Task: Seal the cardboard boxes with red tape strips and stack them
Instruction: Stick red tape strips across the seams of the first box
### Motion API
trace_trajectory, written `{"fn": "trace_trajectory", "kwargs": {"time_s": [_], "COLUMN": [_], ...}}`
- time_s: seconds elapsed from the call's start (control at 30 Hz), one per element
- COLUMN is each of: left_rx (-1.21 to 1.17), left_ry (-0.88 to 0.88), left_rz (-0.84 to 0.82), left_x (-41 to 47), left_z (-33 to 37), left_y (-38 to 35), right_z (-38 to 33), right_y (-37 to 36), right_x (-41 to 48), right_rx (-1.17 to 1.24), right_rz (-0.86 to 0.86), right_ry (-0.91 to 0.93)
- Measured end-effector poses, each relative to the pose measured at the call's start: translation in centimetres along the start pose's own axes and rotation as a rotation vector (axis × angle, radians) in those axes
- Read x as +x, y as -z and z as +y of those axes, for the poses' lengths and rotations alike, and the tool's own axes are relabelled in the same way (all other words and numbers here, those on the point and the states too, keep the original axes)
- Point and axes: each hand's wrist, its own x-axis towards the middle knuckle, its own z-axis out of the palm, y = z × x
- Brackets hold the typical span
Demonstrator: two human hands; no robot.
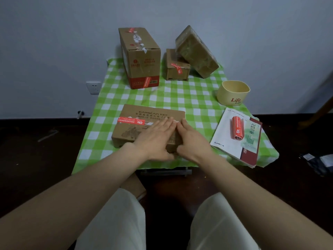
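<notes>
Pressing on the lid of the flat cardboard box (153, 112), the left hand (156, 136) and the right hand (191, 139) lie side by side. Their fingers are straight and the fingertips meet at a small white patch on the lid. Neither hand grips anything. The box rests at the near middle of the green checked cloth (180, 94). One red tape strip (131, 121) is stuck on the lid, left of the hands. At the back stand a tall box (142, 58) and a small box (177, 69), each bearing red strips. A wrapped box (197, 51) leans tilted on the small one. To the right are a cream cup (232, 93) and a booklet (227, 134) carrying a roll of red strips (237, 128).
</notes>
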Motion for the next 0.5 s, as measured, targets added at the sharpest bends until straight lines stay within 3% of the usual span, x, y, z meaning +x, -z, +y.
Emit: {"fn": "trace_trajectory", "kwargs": {"time_s": [0.13,0.5], "left_rx": [-0.034,0.023], "left_ry": [-0.015,0.051], "left_rz": [0.091,0.166], "left_x": [0.2,-0.8], "left_z": [-0.3,-1.3], "left_y": [-1.0,-1.6], "right_z": [0.5,-1.0], "right_y": [-1.9,-2.6], "right_x": [-0.3,-0.2], "right_rx": [-0.140,-0.161], "right_rz": [-0.001,0.013], "right_ry": [0.017,-0.119]}}
